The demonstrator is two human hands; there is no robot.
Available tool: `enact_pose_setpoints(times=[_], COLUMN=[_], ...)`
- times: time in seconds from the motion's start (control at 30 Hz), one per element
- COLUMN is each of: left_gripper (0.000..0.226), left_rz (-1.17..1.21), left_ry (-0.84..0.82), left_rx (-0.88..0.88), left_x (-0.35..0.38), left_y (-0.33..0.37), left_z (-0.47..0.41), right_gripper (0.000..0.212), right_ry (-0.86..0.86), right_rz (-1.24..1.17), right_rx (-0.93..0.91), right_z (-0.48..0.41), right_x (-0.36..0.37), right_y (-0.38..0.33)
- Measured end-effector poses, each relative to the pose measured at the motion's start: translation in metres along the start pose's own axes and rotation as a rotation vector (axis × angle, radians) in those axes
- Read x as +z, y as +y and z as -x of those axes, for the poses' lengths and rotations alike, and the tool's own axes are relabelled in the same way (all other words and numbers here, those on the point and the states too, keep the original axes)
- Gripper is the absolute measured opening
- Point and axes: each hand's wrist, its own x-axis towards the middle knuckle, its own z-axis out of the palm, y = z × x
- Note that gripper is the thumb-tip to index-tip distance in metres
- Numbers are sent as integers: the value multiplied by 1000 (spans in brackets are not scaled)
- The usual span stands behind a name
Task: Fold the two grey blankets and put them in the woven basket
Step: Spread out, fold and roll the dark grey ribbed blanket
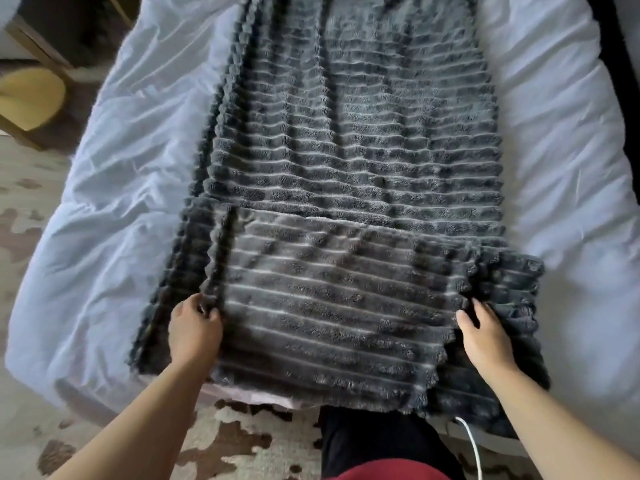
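grey ribbed fleece blanket [346,161] lies stretched lengthwise down the middle of a white crumpled duvet [114,202] on a bed, running from the top of the view to the near end of the bed, where it hangs a little over the edge. its near end is turned back on itself, so a paler flap lies on top of the darker plush layer, with darker layers showing on both sides of it.

left hand [195,327] grips the left edge of that flap, fingers curled round the cloth. right hand [485,336] lies at the flap's right edge, fingers fairly straight over the darker layer and thumb against the edge; whether it pinches the cloth i cannot tell. both forearms are bare.

beside and below the bed lies a beige and brown patterned rug [242,441]. a thin white cable [471,441] runs down from under the blanket's near right corner. at the upper left, beside the bed, stands a yellow cushioned chair seat [31,102] on a wooden frame.
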Motion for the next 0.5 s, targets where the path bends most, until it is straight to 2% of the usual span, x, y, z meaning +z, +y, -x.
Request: enact_pose_setpoints(times=[0.1, 0.2, 0.23, 0.3, 0.4, 0.5], left_gripper=[50, 66, 67, 62, 52, 50], left_rz=[-114, -41, -5, 48, 101, 147], left_ry=[121, 108, 101, 104, 88, 24], left_rx=[-183, -228, -205, -145, -144, -168], left_x=[-16, -21, -21, -23, -32, -41], left_y=[-23, -43, -49, -62, -82, -96], left_z=[13, 23, 24, 29, 42, 53], right_gripper=[48, 51, 53, 54, 51, 51], right_ry=[240, 367, 359, 305, 106, -86], right_rz=[-8, 136, 164, 195, 247, 309], right_rx=[27, 105, 90, -56, -322, -483], right_z=[18, 47, 60, 87, 128, 153], right_x=[-8, -6, 0, 18, 53, 84], right_y=[10, 25, 26, 20, -3, -34])
